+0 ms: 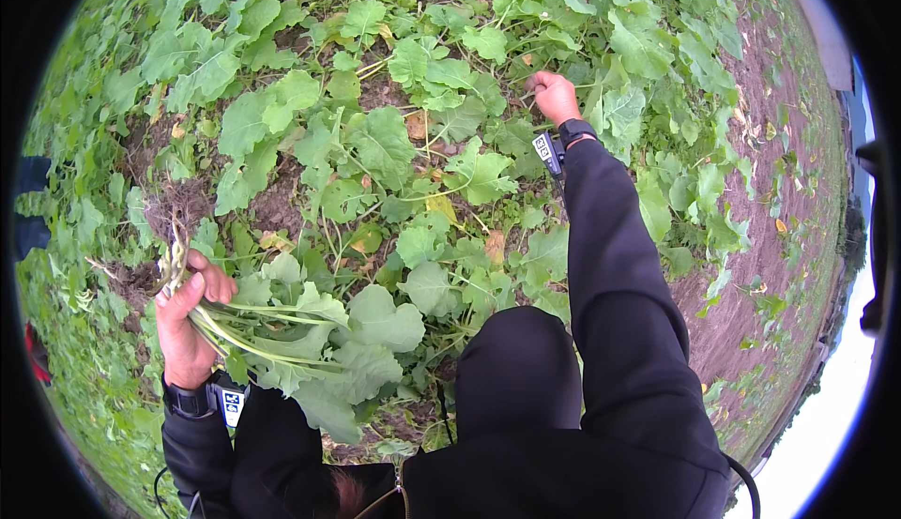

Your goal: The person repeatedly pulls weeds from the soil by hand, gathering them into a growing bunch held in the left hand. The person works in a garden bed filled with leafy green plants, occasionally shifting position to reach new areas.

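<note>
My left hand is closed around a bunch of uprooted leafy plants at the lower left. Their pale stems and soil-covered roots stick up above my fingers, and the broad green leaves spread to the right. My right hand reaches into the growing leafy plants at the upper right, its fingers curled low among the stems. Its fingertips are partly hidden, and whether they grip a stem is not clear. Each wrist wears a black strap with a small device.
Leafy plants, some with holed or yellow leaves, surround both hands. Bare soil runs along the right side. My knee in dark cloth is at the lower middle. Dark clothing of what looks like another person shows at the left rim.
</note>
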Tool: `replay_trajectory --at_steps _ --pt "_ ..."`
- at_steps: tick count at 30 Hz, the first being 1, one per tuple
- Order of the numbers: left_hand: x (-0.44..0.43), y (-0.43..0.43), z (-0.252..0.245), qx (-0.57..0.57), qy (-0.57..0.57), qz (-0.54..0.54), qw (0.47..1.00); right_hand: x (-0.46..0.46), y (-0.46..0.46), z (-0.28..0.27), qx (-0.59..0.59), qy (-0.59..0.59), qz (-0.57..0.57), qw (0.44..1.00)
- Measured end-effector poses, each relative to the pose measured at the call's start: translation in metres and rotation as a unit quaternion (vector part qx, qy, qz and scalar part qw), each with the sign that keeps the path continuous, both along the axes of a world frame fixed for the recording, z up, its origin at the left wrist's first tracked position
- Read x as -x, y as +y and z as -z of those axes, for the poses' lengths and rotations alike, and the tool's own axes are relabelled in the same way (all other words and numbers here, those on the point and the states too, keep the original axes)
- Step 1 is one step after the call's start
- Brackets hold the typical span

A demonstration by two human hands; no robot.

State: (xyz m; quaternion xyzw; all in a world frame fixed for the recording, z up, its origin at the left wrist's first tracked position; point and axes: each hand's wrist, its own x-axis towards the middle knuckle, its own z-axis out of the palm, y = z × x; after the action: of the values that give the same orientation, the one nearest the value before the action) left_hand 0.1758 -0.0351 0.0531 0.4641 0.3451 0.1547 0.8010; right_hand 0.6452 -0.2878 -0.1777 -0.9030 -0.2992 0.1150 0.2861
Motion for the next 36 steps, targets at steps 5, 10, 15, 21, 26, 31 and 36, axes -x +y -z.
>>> replay_trajectory --at_steps 5,10,15,21,26,31,36 --pt "0.003 0.001 0.002 -0.015 0.016 -0.011 1.0 0.035 0.02 0.022 0.281 -0.265 -0.137 0.912" --pt "0.004 0.0 0.001 -0.018 0.033 0.005 0.999 0.051 0.041 0.029 0.275 -0.294 -0.064 0.913" --pt "0.006 0.0 0.004 -0.009 0.037 -0.017 0.999 0.046 0.054 0.025 0.337 -0.272 -0.088 0.897" --pt "0.005 0.0 0.006 0.022 0.039 -0.019 0.999 0.042 0.06 0.028 0.37 -0.225 -0.099 0.896" --pt "0.007 -0.002 0.006 0.015 0.054 -0.016 0.998 0.045 0.05 0.032 0.352 -0.238 -0.12 0.897" --pt "0.009 -0.003 0.006 0.019 0.056 -0.018 0.998 0.044 0.049 0.03 0.384 -0.221 -0.132 0.887" --pt "0.007 -0.003 0.007 0.028 0.045 -0.009 0.999 0.047 0.05 0.03 0.371 -0.233 -0.121 0.891"
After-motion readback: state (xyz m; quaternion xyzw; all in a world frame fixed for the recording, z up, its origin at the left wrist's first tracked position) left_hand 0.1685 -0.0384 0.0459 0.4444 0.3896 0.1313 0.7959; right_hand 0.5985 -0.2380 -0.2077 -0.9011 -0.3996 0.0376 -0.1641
